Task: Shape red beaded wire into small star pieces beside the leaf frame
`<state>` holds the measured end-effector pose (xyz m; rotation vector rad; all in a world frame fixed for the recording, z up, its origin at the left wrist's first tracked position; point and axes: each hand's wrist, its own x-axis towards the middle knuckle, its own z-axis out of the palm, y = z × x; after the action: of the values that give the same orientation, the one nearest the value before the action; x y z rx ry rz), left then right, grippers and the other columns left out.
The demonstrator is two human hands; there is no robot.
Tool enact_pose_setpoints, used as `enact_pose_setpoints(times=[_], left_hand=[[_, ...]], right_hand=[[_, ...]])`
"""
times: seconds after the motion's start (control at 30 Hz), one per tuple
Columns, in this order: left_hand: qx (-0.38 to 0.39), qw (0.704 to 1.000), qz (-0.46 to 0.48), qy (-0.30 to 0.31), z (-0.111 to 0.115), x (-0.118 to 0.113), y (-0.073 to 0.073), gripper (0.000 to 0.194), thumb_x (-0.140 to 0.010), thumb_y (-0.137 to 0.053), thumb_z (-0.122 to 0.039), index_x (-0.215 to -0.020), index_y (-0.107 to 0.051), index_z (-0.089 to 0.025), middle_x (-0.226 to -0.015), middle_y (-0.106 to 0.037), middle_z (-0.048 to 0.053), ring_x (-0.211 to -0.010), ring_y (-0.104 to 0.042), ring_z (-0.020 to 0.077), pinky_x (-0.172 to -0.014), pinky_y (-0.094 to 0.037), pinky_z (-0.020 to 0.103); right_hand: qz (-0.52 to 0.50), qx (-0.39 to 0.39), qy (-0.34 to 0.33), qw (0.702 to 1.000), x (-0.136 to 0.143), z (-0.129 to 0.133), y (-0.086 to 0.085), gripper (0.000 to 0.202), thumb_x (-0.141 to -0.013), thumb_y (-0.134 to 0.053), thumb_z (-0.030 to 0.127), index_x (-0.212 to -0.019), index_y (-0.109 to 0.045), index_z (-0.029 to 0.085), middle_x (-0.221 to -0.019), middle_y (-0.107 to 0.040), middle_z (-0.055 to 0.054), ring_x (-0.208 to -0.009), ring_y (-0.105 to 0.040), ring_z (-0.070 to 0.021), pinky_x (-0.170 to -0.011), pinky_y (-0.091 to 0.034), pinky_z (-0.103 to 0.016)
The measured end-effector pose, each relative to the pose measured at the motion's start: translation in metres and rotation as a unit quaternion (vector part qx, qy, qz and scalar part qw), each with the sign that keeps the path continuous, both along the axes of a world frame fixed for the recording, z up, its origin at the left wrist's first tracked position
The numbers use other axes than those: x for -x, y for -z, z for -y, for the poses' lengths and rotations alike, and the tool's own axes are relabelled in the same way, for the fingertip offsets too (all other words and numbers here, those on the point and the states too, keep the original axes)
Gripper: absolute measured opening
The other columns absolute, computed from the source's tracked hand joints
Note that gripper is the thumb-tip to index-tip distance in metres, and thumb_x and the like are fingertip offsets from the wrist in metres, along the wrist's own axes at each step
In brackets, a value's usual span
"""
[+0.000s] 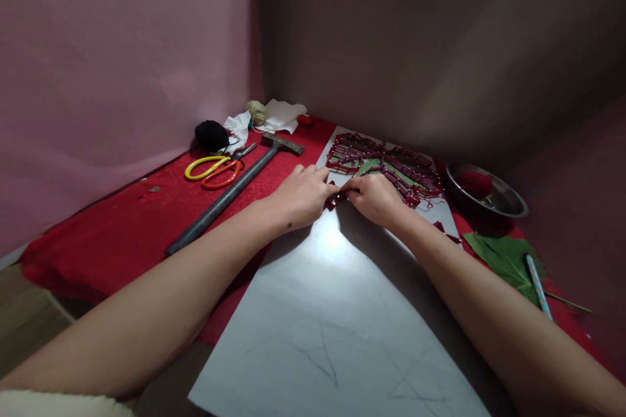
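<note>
A long white board (317, 313) with faint pencil lines lies on a red cloth. Its far part bears dark red thread work (359, 146) wound around nails over green leaf pieces. My left hand (306, 195) rests at the board's left edge, its fingers closed at a small dark red piece (332, 202). From the right, my right hand (374, 195) meets the same piece with thumb and forefinger pinched together. The fingertips of both hands nearly touch, and what exactly lies between them is too small to make out.
Left of the board lie a hammer (244, 176), scissors (215, 169) with yellow and orange handles, and a black yarn ball (211, 136). To the right are a metal bowl (511, 205) holding red yarn, a green leaf (503, 260) and a light blue pen (538, 287). Walls stand behind.
</note>
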<state>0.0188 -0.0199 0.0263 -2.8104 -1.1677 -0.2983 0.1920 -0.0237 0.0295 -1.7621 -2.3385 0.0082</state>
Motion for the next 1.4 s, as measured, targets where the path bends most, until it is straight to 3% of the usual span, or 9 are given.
enact_pose_setpoints(times=[0.1,0.3,0.57,0.67,0.83,1.0,1.13,1.27,1.4], left_hand=[[-0.006,0.999,-0.033,0.002,0.009,-0.003,-0.004,0.037,-0.087,-0.036,-0.018,-0.115,-0.058,-0.02,-0.104,-0.056,0.012,-0.093,-0.048,0.0249,-0.08,-0.031,0.039],[-0.008,0.998,-0.059,0.0,0.013,-0.003,-0.006,0.034,-0.088,-0.034,-0.02,-0.11,-0.059,-0.018,-0.103,-0.055,0.012,-0.091,-0.048,0.0239,-0.077,-0.032,0.037],[-0.005,0.998,-0.059,0.007,0.012,-0.003,-0.005,0.034,-0.084,-0.035,-0.014,-0.102,-0.063,-0.017,-0.103,-0.055,0.013,-0.09,-0.049,0.0245,-0.077,-0.033,0.039],[0.009,0.999,-0.053,0.007,0.011,-0.001,-0.007,0.032,-0.082,-0.037,-0.012,-0.099,-0.064,-0.016,-0.101,-0.056,0.012,-0.089,-0.049,0.0232,-0.078,-0.034,0.038],[0.051,0.998,-0.023,0.022,-0.003,0.008,-0.012,0.029,-0.077,-0.041,-0.008,-0.087,-0.067,-0.018,-0.095,-0.059,0.007,-0.086,-0.052,0.0191,-0.081,-0.036,0.035],[0.024,0.998,0.045,-0.04,-0.015,0.011,-0.003,0.033,-0.077,-0.04,-0.007,-0.099,-0.063,-0.013,-0.095,-0.057,0.01,-0.092,-0.051,0.0197,-0.078,-0.04,0.03],[0.032,0.997,0.03,-0.065,-0.018,0.008,0.006,0.031,-0.079,-0.04,-0.009,-0.1,-0.062,-0.015,-0.093,-0.057,0.01,-0.088,-0.05,0.0207,-0.076,-0.04,0.031],[0.046,0.997,0.054,-0.043,-0.021,0.007,0.011,0.031,-0.081,-0.042,-0.013,-0.105,-0.061,-0.02,-0.09,-0.055,0.008,-0.084,-0.047,0.0191,-0.075,-0.039,0.029],[0.03,0.998,0.049,-0.015,-0.023,0.008,0.014,0.026,-0.082,-0.042,-0.014,-0.096,-0.063,-0.021,-0.088,-0.054,0.007,-0.081,-0.045,0.0183,-0.072,-0.036,0.029]], right_hand=[[-0.011,0.017,0.022,1.0,0.0,-0.012,-0.008,0.027,-0.075,-0.048,0.02,-0.088,-0.071,0.024,-0.082,-0.071,-0.004,-0.076,-0.061,-0.0167,-0.064,-0.04,-0.025],[0.112,0.009,0.042,0.993,0.008,-0.035,-0.023,0.023,-0.076,-0.05,0.023,-0.084,-0.071,0.021,-0.087,-0.07,-0.008,-0.078,-0.061,-0.0203,-0.062,-0.041,-0.027],[0.08,0.044,0.058,0.994,0.037,-0.057,-0.018,0.028,-0.071,-0.051,0.02,-0.093,-0.069,0.016,-0.091,-0.069,-0.013,-0.079,-0.062,-0.0206,-0.061,-0.042,-0.026],[0.07,0.044,0.05,0.995,0.042,-0.052,-0.016,0.027,-0.07,-0.051,0.021,-0.09,-0.069,0.017,-0.091,-0.069,-0.012,-0.08,-0.062,-0.0209,-0.062,-0.042,-0.027],[0.048,-0.002,-0.048,0.998,0.03,-0.03,-0.009,0.024,-0.075,-0.048,0.021,-0.083,-0.07,0.019,-0.081,-0.07,-0.007,-0.076,-0.061,-0.0188,-0.063,-0.039,-0.026],[-0.034,-0.038,-0.028,0.998,0.012,-0.015,0.008,0.027,-0.08,-0.044,0.022,-0.087,-0.07,0.02,-0.081,-0.07,-0.004,-0.072,-0.06,-0.0145,-0.064,-0.039,-0.024],[0.032,-0.084,-0.032,0.995,0.012,-0.011,0.015,0.031,-0.082,-0.041,0.022,-0.092,-0.07,0.021,-0.089,-0.07,-0.005,-0.076,-0.06,-0.0164,-0.064,-0.038,-0.026],[0.082,-0.09,-0.033,0.992,0.016,-0.006,0.014,0.031,-0.081,-0.04,0.022,-0.089,-0.07,0.02,-0.086,-0.068,-0.005,-0.075,-0.059,-0.0169,-0.06,-0.034,-0.028],[0.103,-0.095,-0.04,0.989,0.017,-0.003,0.01,0.031,-0.08,-0.039,0.021,-0.084,-0.069,0.018,-0.085,-0.067,-0.006,-0.074,-0.058,-0.0165,-0.058,-0.032,-0.029]])
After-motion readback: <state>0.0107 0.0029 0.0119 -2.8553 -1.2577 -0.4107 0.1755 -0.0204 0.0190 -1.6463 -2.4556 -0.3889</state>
